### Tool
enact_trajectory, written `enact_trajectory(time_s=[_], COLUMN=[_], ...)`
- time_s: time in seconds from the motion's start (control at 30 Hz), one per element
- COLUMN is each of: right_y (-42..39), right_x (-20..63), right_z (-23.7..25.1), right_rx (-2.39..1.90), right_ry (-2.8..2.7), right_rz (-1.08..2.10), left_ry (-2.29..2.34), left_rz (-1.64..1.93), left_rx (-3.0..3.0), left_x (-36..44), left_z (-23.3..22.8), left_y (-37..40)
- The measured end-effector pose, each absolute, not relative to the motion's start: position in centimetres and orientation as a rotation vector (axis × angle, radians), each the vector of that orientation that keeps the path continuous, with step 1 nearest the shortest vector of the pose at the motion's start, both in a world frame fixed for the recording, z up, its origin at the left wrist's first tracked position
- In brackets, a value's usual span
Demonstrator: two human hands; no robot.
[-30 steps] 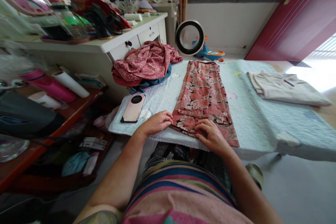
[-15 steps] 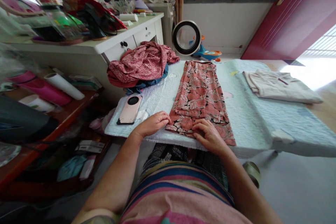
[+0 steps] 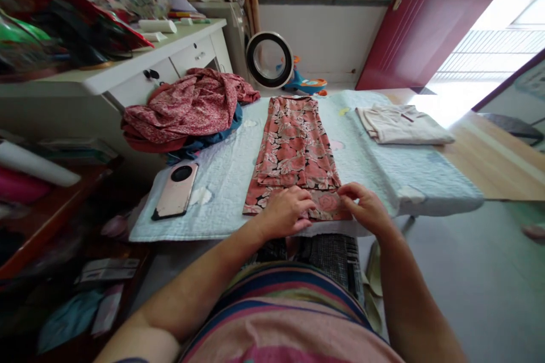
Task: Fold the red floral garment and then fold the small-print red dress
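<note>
Hands, two (image 3: 286, 211) (image 3: 366, 208), on one floral garment (image 3: 293, 147).

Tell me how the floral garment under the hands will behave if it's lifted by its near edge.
The floral garment is thin, layered cloth lying flat, so it would probably droop and its folds slip apart. It looks light: both the left hand and right hand rest on its near edge without denting the quilted pad. It likely slides easily on that pad.
</note>
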State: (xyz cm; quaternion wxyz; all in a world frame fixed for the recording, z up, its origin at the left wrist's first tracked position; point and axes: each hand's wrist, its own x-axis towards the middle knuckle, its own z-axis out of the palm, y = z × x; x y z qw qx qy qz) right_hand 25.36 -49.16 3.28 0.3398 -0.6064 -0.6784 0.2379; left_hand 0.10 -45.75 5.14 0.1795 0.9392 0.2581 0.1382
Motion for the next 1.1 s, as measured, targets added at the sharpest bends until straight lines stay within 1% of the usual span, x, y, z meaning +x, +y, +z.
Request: enact_trajectory(time_s=[0.1,0.17,0.4,0.67,0.83,1.1], right_y=[-50.0,-50.7,-51.6,-52.0,-52.0,-51.9], right_x=[27.6,28.4,29.4,29.2,28.6,28.4], right_z=[3.0,2.9,3.0,3.1,3.0,3.1], right_rx=[-1.597,-1.576,-1.47,-1.511,-1.549,-1.538], right_ry=[-1.87,-1.931,-2.043,-2.098,-2.06,-2.031], right_rz=[0.593,0.632,0.724,0.652,0.593,0.621], left_ry=[0.739,0.751,0.788,0.912,0.856,0.775], left_rz=[0.247,0.223,0.312,0.346,0.352,0.312], left_rx=[2.683,2.632,2.424,2.34,2.317,2.292], left_x=[1.3,1.4,1.3,1.8,1.6,1.0], left_z=[4.4,4.2,4.4,4.3,4.2,4.1], left_y=[-45.3,-45.0,-44.5,-44.4,-44.3,-44.2])
